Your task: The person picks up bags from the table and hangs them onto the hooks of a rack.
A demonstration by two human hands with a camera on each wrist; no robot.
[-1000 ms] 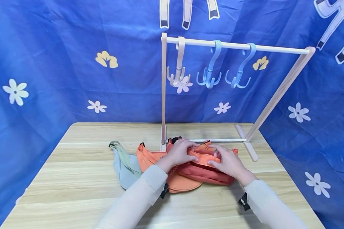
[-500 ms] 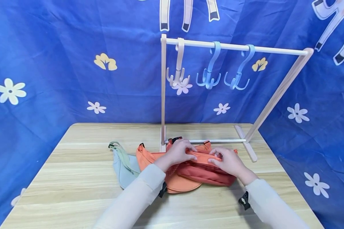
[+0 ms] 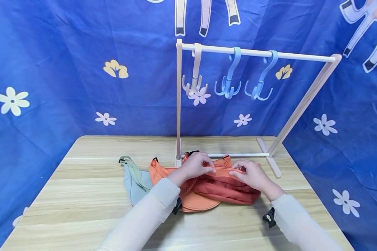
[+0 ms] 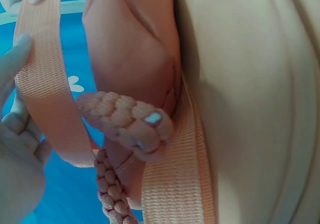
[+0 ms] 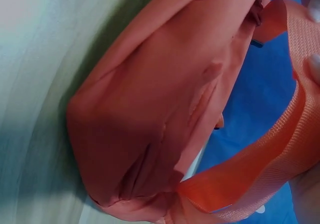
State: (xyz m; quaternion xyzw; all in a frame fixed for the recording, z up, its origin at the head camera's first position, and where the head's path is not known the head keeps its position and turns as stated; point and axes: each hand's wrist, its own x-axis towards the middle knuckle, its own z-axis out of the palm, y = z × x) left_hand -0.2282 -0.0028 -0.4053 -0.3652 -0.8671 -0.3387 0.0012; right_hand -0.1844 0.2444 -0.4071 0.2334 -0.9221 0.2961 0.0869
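Note:
In the head view a red waist bag [image 3: 229, 191] lies on the table, its orange webbing strap [image 3: 223, 172] raised along the back side. My left hand [image 3: 194, 167] pinches the strap at its left part, and my right hand [image 3: 252, 176] pinches it a short way to the right. The right wrist view shows the red bag [image 5: 150, 94] close up, with the strap [image 5: 270, 164] looping away from it. A braided cord [image 4: 125, 124] hangs in front of the bag in the left wrist view. Beneath the red bag lies an orange waist bag [image 3: 198, 202], partly covered.
A pale blue waist bag [image 3: 137, 184] with a green strap lies at the left. Behind stands a wooden rack [image 3: 304, 96], its rail carrying a pale hook [image 3: 195, 76] and two blue hooks [image 3: 230, 75]. A black buckle [image 3: 269, 218] shows below the right hand.
The strap between my hands has gone from a bowed band to a straighter, narrower one. Both hands keep their pinch and shift only slightly. The head view has tilted a little.

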